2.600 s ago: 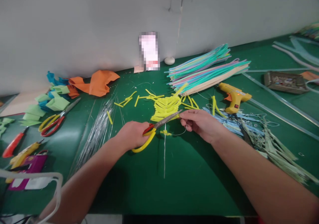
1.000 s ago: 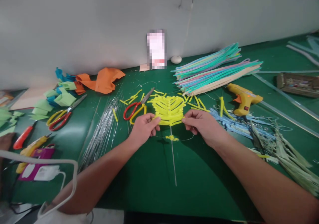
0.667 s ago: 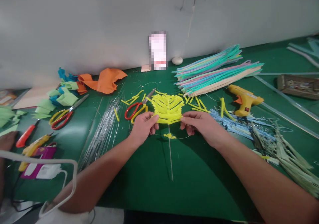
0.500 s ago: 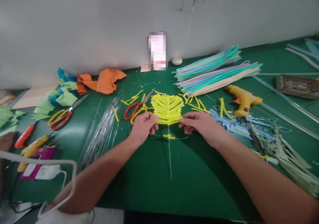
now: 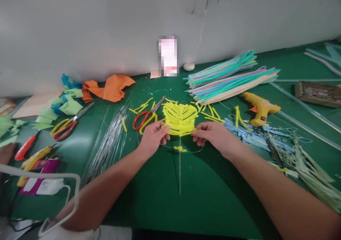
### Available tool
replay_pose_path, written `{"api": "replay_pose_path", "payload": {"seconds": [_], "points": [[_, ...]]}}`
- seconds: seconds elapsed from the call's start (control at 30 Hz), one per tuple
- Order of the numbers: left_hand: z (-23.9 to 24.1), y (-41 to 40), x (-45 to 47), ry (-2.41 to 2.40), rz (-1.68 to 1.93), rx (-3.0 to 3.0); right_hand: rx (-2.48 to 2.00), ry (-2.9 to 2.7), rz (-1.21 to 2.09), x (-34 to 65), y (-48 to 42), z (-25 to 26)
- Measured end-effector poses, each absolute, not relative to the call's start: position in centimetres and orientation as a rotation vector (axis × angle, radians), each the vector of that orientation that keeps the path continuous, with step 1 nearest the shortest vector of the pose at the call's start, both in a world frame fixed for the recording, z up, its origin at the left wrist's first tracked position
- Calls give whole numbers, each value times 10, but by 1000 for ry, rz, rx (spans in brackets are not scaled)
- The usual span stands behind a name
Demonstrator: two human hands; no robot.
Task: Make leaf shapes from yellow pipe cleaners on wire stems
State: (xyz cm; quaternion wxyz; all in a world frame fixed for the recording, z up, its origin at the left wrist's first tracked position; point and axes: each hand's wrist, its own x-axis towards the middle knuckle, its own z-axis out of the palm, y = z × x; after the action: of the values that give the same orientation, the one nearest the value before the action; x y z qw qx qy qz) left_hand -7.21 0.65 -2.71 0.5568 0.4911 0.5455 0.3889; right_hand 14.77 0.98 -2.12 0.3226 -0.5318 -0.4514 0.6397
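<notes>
The grey wall [image 5: 106, 30] backs the green desk [image 5: 149, 204]. A bundle of multicoloured fuzzy stems [image 5: 231, 81] lies at the rear, right of centre. A sheaf of silver wires [image 5: 109, 145] lies left of the work area, partly covered by the left forearm. A white cable [image 5: 53, 175] crosses in front of that forearm.

The yellow leaf-shaped piece [image 5: 180, 119] is at desk centre, between the left hand [image 5: 152, 137] and the right hand [image 5: 211, 136]. Left fingers: closed, pinching its lower left edge. Right fingers: closed, pinching at its lower right corner. Contact with the desk cannot be determined.

The yellow glue gun [image 5: 262, 109] lies beyond the right hand. Scissors [image 5: 153, 111] lie just beyond the left hand, which partly hides the yellow handle. Yellow cuttings [image 5: 213, 112] lie around the piece. A white rounded object [image 5: 189, 67] sits by the wall.
</notes>
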Motion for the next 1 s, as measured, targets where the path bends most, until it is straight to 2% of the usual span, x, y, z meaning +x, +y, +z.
{"api": "replay_pose_path", "payload": {"seconds": [0.47,1.0], "points": [[-24,9,-76,1219,788,1257,-1375,-1269,1658,146,10,-24],[-19,7,-78,1198,675,1404,-1367,-994,1698,147,10,-24]]}}
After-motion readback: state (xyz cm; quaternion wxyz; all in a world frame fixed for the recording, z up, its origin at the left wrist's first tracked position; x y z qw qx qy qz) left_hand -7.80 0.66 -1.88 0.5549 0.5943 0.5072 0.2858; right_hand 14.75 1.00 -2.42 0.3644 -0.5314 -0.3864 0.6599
